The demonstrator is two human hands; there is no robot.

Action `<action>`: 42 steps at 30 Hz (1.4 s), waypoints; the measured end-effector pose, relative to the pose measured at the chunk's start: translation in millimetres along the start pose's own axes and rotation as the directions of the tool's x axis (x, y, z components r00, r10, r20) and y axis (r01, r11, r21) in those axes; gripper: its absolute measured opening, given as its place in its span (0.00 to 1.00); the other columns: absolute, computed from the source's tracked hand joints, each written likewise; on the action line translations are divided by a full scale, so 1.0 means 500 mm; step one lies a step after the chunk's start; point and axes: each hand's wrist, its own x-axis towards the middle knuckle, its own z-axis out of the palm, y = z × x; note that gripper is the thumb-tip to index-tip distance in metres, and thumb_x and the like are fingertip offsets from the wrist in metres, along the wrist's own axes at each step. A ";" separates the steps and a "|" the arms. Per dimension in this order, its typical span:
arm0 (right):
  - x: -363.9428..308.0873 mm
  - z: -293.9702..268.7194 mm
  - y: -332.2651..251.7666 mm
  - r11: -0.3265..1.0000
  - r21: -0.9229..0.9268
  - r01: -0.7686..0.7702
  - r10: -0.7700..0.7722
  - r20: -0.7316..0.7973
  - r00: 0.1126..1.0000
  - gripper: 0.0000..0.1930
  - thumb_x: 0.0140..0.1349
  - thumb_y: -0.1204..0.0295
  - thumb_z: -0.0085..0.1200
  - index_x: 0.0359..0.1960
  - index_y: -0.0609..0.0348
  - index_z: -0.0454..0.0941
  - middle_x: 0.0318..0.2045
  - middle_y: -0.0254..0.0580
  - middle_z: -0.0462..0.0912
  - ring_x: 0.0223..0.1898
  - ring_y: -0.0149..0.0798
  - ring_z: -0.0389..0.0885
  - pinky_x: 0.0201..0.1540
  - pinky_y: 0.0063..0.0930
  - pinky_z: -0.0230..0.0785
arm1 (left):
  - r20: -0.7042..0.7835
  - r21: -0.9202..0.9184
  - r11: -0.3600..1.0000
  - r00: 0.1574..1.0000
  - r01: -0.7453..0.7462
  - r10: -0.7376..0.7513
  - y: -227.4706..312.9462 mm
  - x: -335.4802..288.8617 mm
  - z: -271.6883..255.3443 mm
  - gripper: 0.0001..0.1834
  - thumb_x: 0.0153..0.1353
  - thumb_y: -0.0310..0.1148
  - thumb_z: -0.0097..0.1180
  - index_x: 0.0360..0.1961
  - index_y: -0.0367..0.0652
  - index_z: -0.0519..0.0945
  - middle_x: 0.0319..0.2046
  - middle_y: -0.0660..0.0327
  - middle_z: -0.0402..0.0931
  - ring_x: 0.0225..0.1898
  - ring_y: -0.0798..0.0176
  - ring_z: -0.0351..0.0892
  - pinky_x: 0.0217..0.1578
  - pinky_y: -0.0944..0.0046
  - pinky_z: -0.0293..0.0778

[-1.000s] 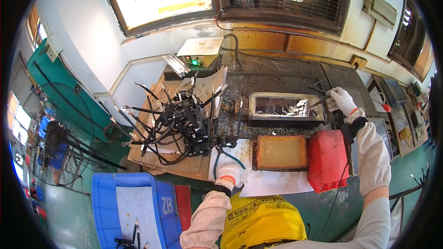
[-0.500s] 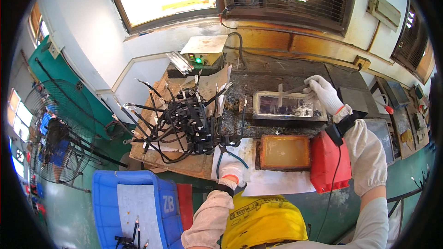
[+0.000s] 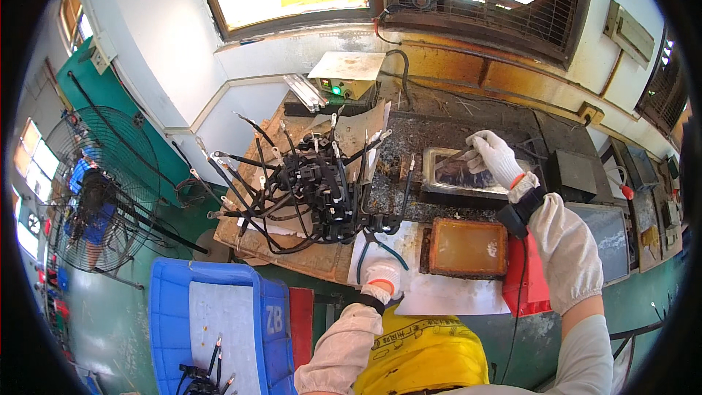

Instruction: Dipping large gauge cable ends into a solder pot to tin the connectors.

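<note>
My right hand (image 3: 494, 160), in a white glove, is closed on a thin flat metal scraper (image 3: 455, 156). It hangs over a rectangular pot (image 3: 462, 192) with shiny, silvery metal in it. My left hand (image 3: 385, 273), also gloved, lies at the bench's front edge by the pliers (image 3: 395, 254) with teal handles. The handles are spread on either side of this hand; its fingers are hidden, so the grip cannot be made out. Just beyond the pliers sits a pile of black cables (image 3: 314, 183) with metal lugs. A rusty-rimmed tray of brownish liquid (image 3: 468, 246) stands in front of the pot.
A red container (image 3: 528, 278) stands right of the tray. Behind the cables is a control box (image 3: 344, 73) with a green light. A blue crate (image 3: 272, 314) stands at lower left, a large fan (image 3: 102, 190) farther left. A grey metal bin (image 3: 603, 238) is at right.
My right hand has moved left and nearer over the pot, bringing the scraper toward the pot's left end. My left hand stays by the pliers. The whole view has shifted slightly.
</note>
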 end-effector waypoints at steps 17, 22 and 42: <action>0.022 0.011 0.020 1.000 0.021 -0.008 0.009 -0.061 0.998 0.12 0.66 0.69 0.38 0.43 0.64 0.69 0.29 0.46 0.79 0.27 0.38 0.81 0.30 0.31 0.78 | -0.002 0.003 1.000 1.000 0.019 -0.019 0.009 -0.017 -0.022 0.30 0.32 0.43 0.71 0.39 0.39 0.79 0.40 0.50 0.78 0.41 0.51 0.79 0.38 0.54 0.76; 0.009 -0.012 0.022 1.000 0.012 -0.016 0.017 -0.100 0.995 0.12 0.66 0.68 0.38 0.42 0.63 0.68 0.28 0.46 0.78 0.25 0.37 0.79 0.28 0.31 0.77 | -0.035 0.010 1.000 0.999 -0.008 0.009 0.006 -0.014 -0.013 0.29 0.31 0.43 0.71 0.38 0.40 0.80 0.40 0.50 0.78 0.41 0.51 0.79 0.39 0.54 0.76; -0.033 -0.186 0.099 0.999 0.030 -0.032 0.039 -0.272 0.961 0.10 0.65 0.69 0.38 0.41 0.62 0.69 0.27 0.45 0.79 0.23 0.37 0.80 0.27 0.31 0.77 | 0.067 0.027 0.999 0.997 -0.044 0.043 0.003 -0.003 -0.021 0.27 0.32 0.43 0.68 0.37 0.41 0.80 0.38 0.49 0.78 0.40 0.49 0.78 0.40 0.56 0.75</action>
